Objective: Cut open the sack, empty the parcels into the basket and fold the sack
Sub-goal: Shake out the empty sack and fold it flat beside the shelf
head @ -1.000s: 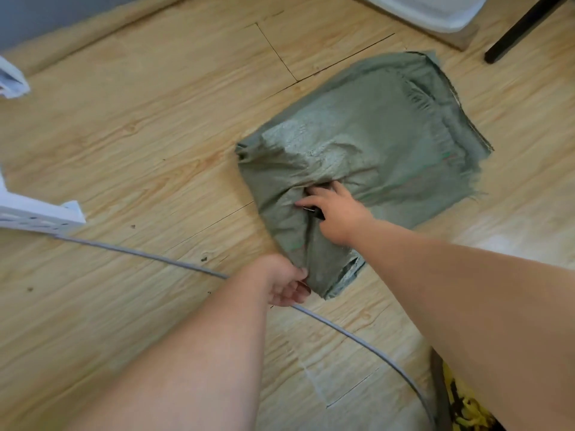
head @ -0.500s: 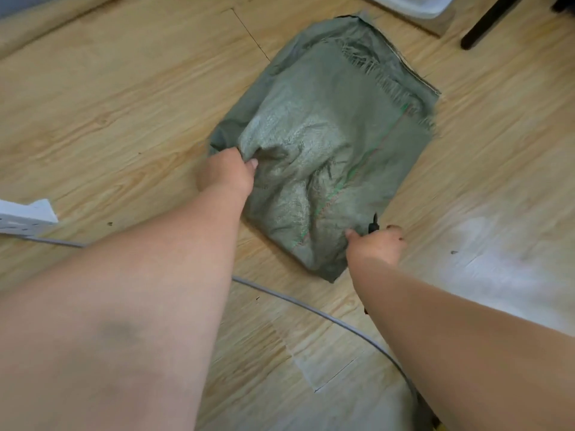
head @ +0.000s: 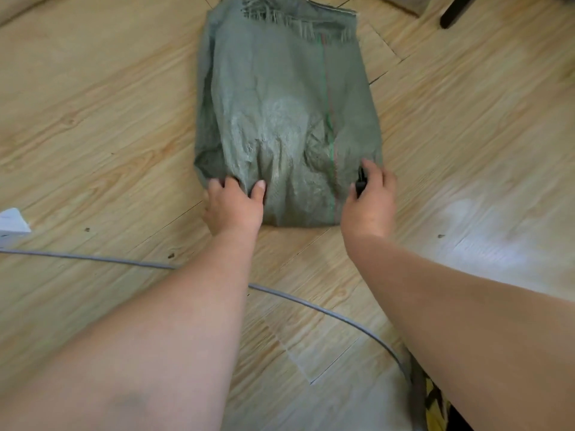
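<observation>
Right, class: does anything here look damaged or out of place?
Yes. The sack has a frayed, ragged far edge, and a grey cable trails across the floor under both arms, where it could snag.

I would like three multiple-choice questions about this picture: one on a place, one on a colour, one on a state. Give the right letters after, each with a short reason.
1. Where does the grey-green woven plastic sack lie?
A. on the light wooden floor
B. in a basket
C. on a chair

2. What colour is the thin stripe running along the sack?
A. blue
B. green, turning red
C. yellow

3. What does the right hand hold?
A. nothing
B. a parcel
C. a small black tool

Key: 1 A, the light wooden floor shows all around the sack. 2 B, the line is green with reddish parts. 3 C, thumb and fingers pinch it at the sack's near right corner, while the left hand grips the near left corner.
</observation>
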Motion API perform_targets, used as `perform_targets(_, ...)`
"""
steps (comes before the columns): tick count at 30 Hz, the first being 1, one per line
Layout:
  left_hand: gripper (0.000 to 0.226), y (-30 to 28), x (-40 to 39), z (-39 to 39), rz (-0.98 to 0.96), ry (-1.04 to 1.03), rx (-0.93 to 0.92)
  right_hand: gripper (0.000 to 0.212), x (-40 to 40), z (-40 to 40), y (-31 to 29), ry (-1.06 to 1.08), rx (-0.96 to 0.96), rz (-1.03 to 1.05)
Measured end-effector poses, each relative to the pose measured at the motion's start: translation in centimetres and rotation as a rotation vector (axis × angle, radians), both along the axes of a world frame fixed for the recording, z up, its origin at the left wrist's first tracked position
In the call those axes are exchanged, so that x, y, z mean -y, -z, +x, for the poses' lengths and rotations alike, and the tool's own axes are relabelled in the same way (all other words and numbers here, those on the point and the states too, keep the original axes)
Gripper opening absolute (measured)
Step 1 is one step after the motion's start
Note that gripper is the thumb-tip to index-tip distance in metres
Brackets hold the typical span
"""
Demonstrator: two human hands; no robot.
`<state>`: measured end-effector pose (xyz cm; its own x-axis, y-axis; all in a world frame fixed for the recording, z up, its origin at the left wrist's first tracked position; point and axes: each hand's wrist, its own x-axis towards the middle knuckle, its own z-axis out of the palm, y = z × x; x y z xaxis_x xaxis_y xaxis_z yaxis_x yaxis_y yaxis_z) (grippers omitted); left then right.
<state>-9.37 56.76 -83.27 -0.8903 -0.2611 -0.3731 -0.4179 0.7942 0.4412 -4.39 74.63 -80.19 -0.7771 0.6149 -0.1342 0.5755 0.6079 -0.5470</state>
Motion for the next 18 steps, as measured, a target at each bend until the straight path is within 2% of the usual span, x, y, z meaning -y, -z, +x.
perform_targets(1,0.065,0.1,0.2,0.1,-0.115,0.108,-0.099,0.046,0.0,0.1,0.2,-0.055,0.054,-0.025)
perform_targets(2,0.074,0.1,0.5,-0.1,-0.146,0.209,-0.126,0.044,0.0,0.0,0.6,-0.088,0.131,-0.068)
perform_targets(4,0.085,0.2,1.3,-1.3,-0.002,0.347,0.003,0.044,-0.2,-0.6,1.5,-0.083,0.288,-0.171)
perform_targets(5,0.083,0.2,1.4,-1.8,0.05,0.392,0.057,0.045,-0.3,-0.8,1.9,-0.059,0.341,-0.209)
perform_targets(7,0.07,-0.7,0.5,-1.9,-0.049,0.541,0.011,0.045,-0.1,-1.0,2.2,-0.003,0.372,-0.24)
perform_targets(8,0.066,-1.3,-0.4,-1.6,-0.101,0.625,-0.027,0.042,0.0,-1.0,2.2,0.037,0.35,-0.235)
perform_targets(10,0.059,-2.1,-2.3,-0.8,-0.062,0.729,0.014,0.036,0.3,-1.0,1.9,0.114,0.258,-0.229)
perform_targets(13,0.061,-1.8,-3.9,-0.3,0.014,0.766,0.09,0.029,0.6,-1.0,1.3,0.152,0.124,-0.311)
perform_targets(15,0.078,-1.8,-3.5,-0.5,0.017,0.762,0.114,0.029,0.7,-1.1,1.3,0.073,0.146,-0.372)
perform_targets(16,0.083,-2.0,-2.9,-0.8,0.047,0.728,0.188,0.032,0.7,-1.2,1.3,0.021,0.189,-0.395)
perform_targets(18,0.067,-2.3,-1.4,-1.4,0.201,0.596,0.3,0.04,0.8,-1.4,1.4,-0.042,0.278,-0.421)
